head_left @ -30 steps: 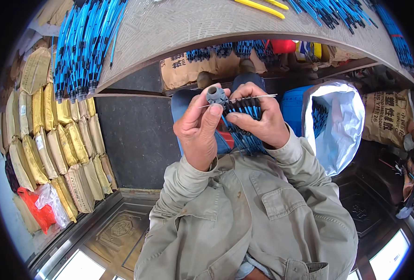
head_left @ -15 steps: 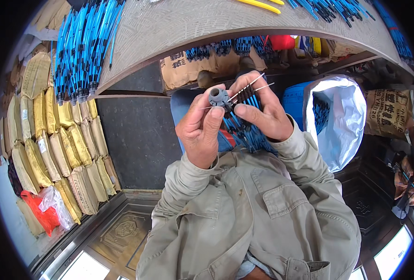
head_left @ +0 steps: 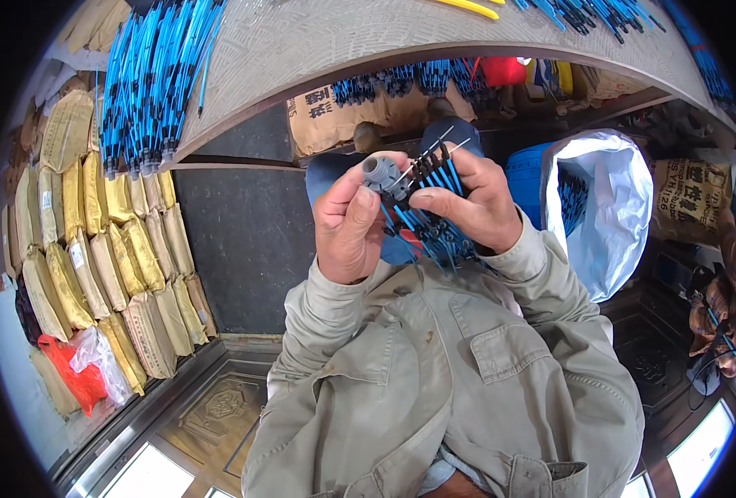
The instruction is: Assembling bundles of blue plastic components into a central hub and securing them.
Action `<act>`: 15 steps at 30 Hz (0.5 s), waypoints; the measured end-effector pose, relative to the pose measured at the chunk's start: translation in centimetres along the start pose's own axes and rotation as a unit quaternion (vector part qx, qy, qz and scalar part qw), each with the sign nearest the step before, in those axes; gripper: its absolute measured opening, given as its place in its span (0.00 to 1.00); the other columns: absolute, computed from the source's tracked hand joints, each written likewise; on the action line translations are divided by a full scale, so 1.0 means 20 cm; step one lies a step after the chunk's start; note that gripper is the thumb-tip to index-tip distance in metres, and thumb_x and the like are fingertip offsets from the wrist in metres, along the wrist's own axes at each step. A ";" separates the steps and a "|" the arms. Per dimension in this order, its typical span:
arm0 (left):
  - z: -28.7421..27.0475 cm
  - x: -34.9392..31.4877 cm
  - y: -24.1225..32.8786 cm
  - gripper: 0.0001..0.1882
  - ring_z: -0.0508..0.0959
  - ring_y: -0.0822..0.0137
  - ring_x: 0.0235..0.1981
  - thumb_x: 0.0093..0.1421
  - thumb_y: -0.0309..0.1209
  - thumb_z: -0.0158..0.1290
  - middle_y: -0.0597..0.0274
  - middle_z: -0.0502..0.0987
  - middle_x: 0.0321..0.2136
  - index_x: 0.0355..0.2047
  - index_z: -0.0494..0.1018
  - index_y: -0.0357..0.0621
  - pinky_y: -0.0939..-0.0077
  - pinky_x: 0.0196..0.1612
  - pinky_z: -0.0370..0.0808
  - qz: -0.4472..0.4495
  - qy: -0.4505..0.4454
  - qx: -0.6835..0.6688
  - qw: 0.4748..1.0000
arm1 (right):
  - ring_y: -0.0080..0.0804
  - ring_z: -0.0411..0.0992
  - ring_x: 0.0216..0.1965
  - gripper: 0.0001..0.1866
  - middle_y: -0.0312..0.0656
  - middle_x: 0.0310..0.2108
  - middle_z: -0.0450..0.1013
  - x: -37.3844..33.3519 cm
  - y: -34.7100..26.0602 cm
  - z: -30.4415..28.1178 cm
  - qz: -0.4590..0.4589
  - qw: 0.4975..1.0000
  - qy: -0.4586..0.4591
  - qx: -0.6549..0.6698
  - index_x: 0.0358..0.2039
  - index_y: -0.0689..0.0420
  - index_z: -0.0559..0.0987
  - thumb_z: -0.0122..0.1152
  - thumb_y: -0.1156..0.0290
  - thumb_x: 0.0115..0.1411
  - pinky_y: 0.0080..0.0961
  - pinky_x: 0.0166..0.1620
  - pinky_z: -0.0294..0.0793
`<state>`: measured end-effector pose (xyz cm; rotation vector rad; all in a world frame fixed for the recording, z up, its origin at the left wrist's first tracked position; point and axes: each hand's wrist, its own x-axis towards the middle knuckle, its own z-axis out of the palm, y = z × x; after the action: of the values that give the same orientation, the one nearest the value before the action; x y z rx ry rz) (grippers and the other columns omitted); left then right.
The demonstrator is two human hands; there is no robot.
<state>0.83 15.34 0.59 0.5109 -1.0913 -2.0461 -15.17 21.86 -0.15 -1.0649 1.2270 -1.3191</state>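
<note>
My left hand (head_left: 351,224) is closed round a grey ribbed plastic fitting (head_left: 380,173), hollow at its top end, pinched between thumb and fingers. Right beside it, my right hand (head_left: 477,201) grips a bundle of thin blue tubes (head_left: 444,176) with black ends. Two thin metal rods (head_left: 434,148) stick out past the row of black ends and slant up to the right. Their lower ends reach the side of the fitting. The rest of the blue tubes hang below my fingers over my lap, and my right hand hides part of them.
A table (head_left: 252,62) curves across the far side, bearing a pile of blue tubes (head_left: 152,83) at left and yellow strips (head_left: 472,8). To my right stands a white-lined blue bin (head_left: 609,224) with blue tubes inside. Stacked packages (head_left: 102,266) line the left wall.
The grey fitting has tilted to the left, so its opening faces less upward. The rods and black ends have turned in my right hand, and my left hand sits slightly lower.
</note>
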 end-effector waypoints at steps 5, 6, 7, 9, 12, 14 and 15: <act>-0.01 0.02 0.01 0.21 0.72 0.67 0.42 0.60 0.34 0.50 0.51 0.73 0.43 0.48 0.68 0.30 0.77 0.48 0.67 -0.007 -0.042 0.017 0.999 | 0.22 0.62 0.28 0.14 0.35 0.31 0.69 0.05 0.06 0.00 -0.081 0.984 -0.016 0.159 0.36 0.57 0.71 0.63 0.77 0.49 0.16 0.35 0.62; -0.01 0.02 0.01 0.20 0.72 0.67 0.41 0.60 0.33 0.51 0.52 0.73 0.42 0.48 0.69 0.31 0.78 0.47 0.67 0.006 -0.049 0.037 0.998 | 0.23 0.62 0.29 0.14 0.35 0.32 0.69 0.06 0.08 0.01 -0.111 0.978 -0.026 0.173 0.37 0.57 0.71 0.62 0.77 0.50 0.17 0.36 0.62; -0.01 0.02 0.01 0.20 0.72 0.67 0.41 0.60 0.33 0.51 0.53 0.73 0.42 0.47 0.69 0.31 0.78 0.47 0.66 0.018 -0.055 0.057 0.997 | 0.23 0.62 0.30 0.13 0.35 0.32 0.68 0.08 0.09 0.01 -0.140 0.972 -0.035 0.187 0.37 0.57 0.71 0.62 0.77 0.50 0.18 0.37 0.62; -0.01 0.01 0.01 0.19 0.71 0.68 0.40 0.59 0.33 0.51 0.53 0.73 0.41 0.47 0.70 0.31 0.78 0.46 0.66 0.032 -0.060 0.078 0.995 | 0.24 0.62 0.31 0.13 0.35 0.33 0.68 0.08 0.09 0.01 -0.171 0.963 -0.046 0.201 0.38 0.57 0.71 0.61 0.76 0.51 0.19 0.39 0.62; 0.04 -0.02 0.02 0.18 0.71 0.68 0.40 0.58 0.31 0.51 0.55 0.72 0.40 0.46 0.71 0.32 0.78 0.45 0.65 0.031 -0.013 0.054 0.998 | 0.25 0.61 0.33 0.13 0.36 0.33 0.66 0.08 0.07 -0.01 -0.194 0.970 -0.084 0.118 0.39 0.57 0.70 0.59 0.75 0.53 0.22 0.41 0.61; 0.04 -0.03 0.01 0.17 0.70 0.68 0.39 0.58 0.31 0.52 0.55 0.72 0.40 0.45 0.72 0.32 0.78 0.45 0.65 0.032 0.003 0.045 0.998 | 0.26 0.61 0.33 0.13 0.36 0.34 0.65 0.07 0.06 -0.01 -0.201 0.971 -0.097 0.090 0.39 0.57 0.70 0.58 0.74 0.53 0.23 0.42 0.61; 0.04 -0.03 0.01 0.18 0.70 0.68 0.39 0.58 0.31 0.52 0.55 0.72 0.40 0.45 0.72 0.32 0.78 0.45 0.65 0.036 0.004 0.046 0.998 | 0.26 0.61 0.33 0.12 0.36 0.34 0.65 0.06 0.05 0.01 -0.193 0.972 -0.079 0.105 0.39 0.57 0.70 0.58 0.74 0.53 0.23 0.42 0.61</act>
<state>0.82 16.11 1.19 0.5177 -1.1860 -1.9363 -15.03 20.64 -1.15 -1.2666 0.7653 -1.5840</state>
